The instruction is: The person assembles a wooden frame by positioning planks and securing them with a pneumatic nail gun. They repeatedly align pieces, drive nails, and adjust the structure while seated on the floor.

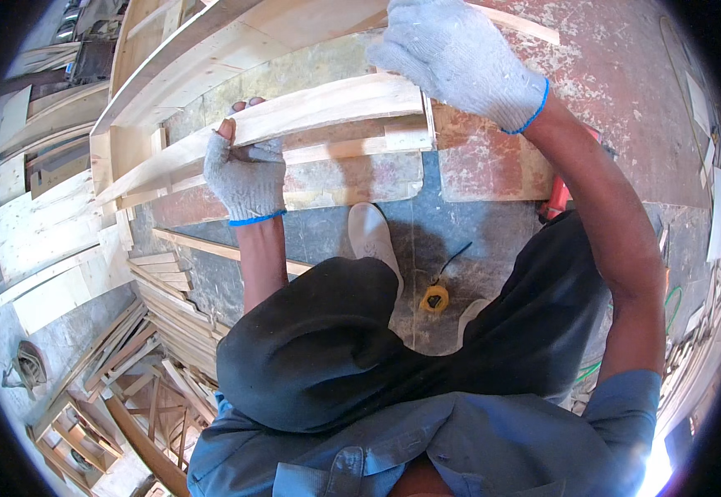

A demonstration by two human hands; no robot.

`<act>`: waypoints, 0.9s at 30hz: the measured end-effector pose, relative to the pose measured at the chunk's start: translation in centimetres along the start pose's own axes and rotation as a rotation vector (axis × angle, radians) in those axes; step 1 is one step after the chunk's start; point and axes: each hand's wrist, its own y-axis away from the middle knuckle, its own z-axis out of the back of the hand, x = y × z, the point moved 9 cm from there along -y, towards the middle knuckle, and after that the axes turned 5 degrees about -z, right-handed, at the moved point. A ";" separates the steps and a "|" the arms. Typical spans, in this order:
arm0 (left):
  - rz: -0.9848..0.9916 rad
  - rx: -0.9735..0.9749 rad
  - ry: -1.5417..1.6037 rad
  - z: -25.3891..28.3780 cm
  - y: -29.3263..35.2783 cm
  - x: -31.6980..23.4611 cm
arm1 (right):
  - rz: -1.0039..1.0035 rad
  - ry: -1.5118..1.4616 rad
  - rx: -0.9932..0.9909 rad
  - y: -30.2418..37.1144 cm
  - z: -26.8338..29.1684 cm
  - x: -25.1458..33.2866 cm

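Note:
My left hand (246, 170), in a whitish knit glove with a blue cuff and some bare fingertips, is closed around the lower edge of a pale wooden board (327, 108). The board runs from the left toward the upper middle, with a thinner wooden strip (340, 149) below it. My right hand (460, 60), gloved the same way, is curled closed just above the board's right end. Whatever its fingers hold is hidden. Behind the board stands a larger wooden frame (236, 54) with a long curved-looking side.
A yellow tape measure (434, 298) lies on the floor between my feet. To the right, a red tool (556, 199) sits by my knee. Stacked wood strips (174, 311) and light panels (54, 232) cover the left side. A loose strip (228, 250) lies near my left forearm.

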 end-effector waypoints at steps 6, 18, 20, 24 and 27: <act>0.033 0.025 0.018 -0.1 0.1 -0.4 | -0.023 -0.010 0.010 0.1 -0.5 0.2; 0.033 0.055 0.038 0.4 -0.7 0.7 | 0.024 0.266 0.279 -0.3 -1.9 0.6; 0.021 0.087 0.015 0.3 -0.5 0.5 | 0.046 0.244 0.250 -0.3 -1.5 1.1; 0.218 0.282 -0.004 -2.5 1.7 1.6 | -0.129 0.038 0.097 0.0 -0.6 -0.5; 0.323 0.475 -0.360 -3.4 5.3 1.2 | -0.089 -0.146 -0.083 0.5 0.8 -0.2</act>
